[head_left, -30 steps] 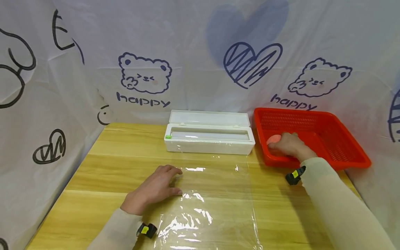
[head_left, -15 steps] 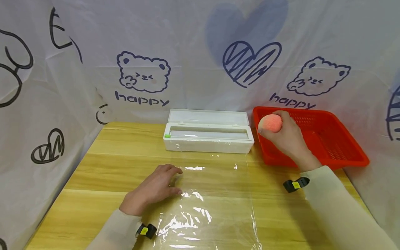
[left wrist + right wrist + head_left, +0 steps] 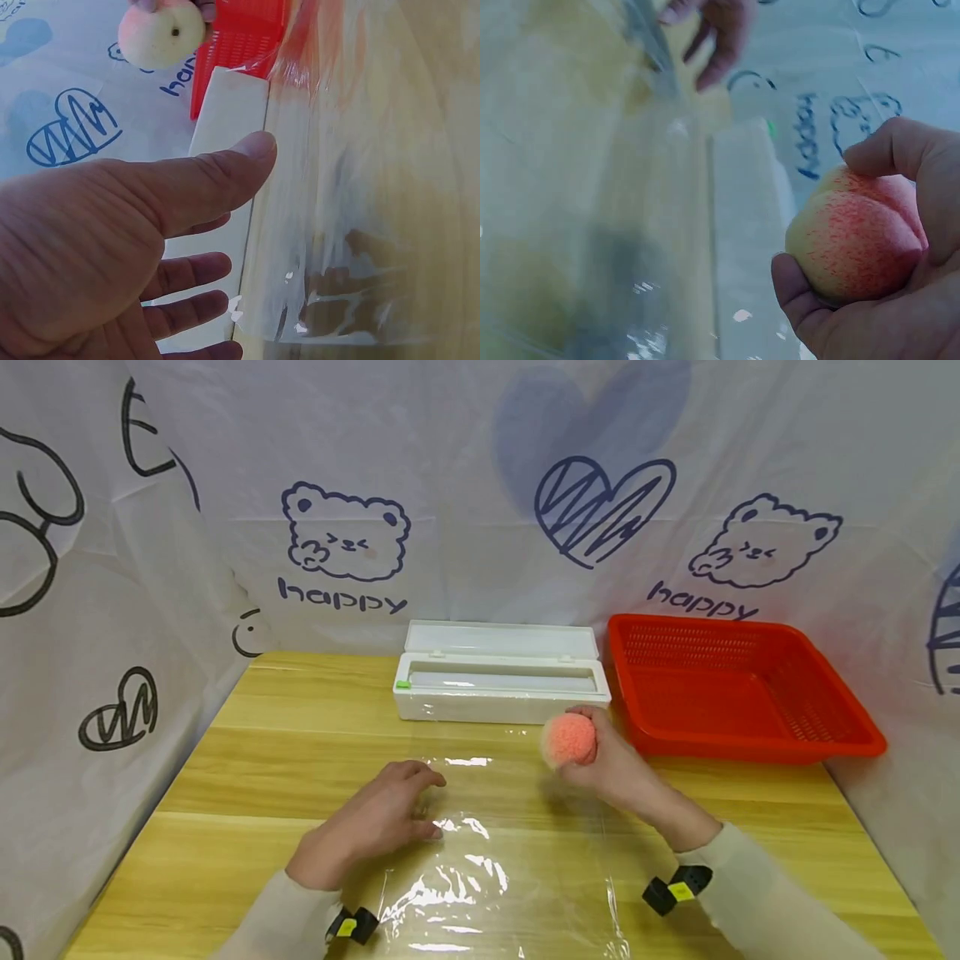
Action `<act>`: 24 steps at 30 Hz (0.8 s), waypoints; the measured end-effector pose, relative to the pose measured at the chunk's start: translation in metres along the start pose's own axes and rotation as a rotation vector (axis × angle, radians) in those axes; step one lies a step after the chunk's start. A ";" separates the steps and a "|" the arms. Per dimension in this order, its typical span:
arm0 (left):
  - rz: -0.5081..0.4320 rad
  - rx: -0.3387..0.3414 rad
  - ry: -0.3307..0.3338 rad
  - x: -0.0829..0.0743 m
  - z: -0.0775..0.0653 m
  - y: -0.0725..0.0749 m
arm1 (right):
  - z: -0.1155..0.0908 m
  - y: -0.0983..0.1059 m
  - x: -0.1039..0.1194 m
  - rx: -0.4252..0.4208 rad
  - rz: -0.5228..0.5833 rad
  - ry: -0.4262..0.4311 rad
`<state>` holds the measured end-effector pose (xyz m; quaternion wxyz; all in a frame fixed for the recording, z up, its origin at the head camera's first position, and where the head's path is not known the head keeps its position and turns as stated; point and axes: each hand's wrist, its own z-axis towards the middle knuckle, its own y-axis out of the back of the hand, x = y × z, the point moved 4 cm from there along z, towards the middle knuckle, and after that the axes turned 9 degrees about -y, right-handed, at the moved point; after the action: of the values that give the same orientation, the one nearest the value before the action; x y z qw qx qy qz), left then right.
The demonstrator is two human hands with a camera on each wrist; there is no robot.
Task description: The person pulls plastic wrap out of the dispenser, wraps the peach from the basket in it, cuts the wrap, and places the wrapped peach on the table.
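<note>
A pink and cream peach [image 3: 572,740] is gripped in my right hand [image 3: 618,768], above the far right part of a clear plastic film sheet [image 3: 517,835]. In the right wrist view, thumb and fingers curl round the peach [image 3: 859,236]. My left hand [image 3: 378,814] is at the left edge of the film, its fingers loosely bent and holding nothing; whether it touches the film I cannot tell. The film runs toward me from a white cling film box [image 3: 502,706], whose lid stands raised and whose roll shows inside.
A red plastic basket [image 3: 757,743] stands at the right, beside the white box. A white cloth with blue drawings [image 3: 472,552] hangs behind and to the sides of the wooden table [image 3: 225,777].
My right hand has lifted the peach out of the red basket and carried it left and toward me, over the film. My left hand has barely moved.
</note>
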<state>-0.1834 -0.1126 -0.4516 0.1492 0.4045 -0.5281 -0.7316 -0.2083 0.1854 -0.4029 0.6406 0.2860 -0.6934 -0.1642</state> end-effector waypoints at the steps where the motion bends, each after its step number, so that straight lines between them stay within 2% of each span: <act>1: -0.001 0.001 -0.006 -0.001 -0.001 -0.001 | -0.003 -0.006 -0.001 0.010 -0.006 0.008; 5: 0.000 0.003 -0.029 -0.007 -0.003 -0.001 | -0.016 -0.029 -0.006 0.048 -0.022 0.040; 12: -0.004 0.022 -0.048 -0.017 -0.004 -0.006 | -0.035 -0.061 -0.015 0.062 -0.029 0.040; 18: 0.001 0.037 -0.069 -0.025 -0.003 -0.009 | -0.051 -0.081 -0.019 0.072 -0.137 0.104; 24: -0.010 0.084 -0.081 -0.032 -0.006 -0.015 | -0.070 -0.098 -0.018 0.106 -0.249 0.190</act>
<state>-0.1556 -0.0893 -0.4521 0.1068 0.3829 -0.5621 -0.7253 -0.1206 0.1295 -0.4668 0.6622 0.4174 -0.5964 -0.1777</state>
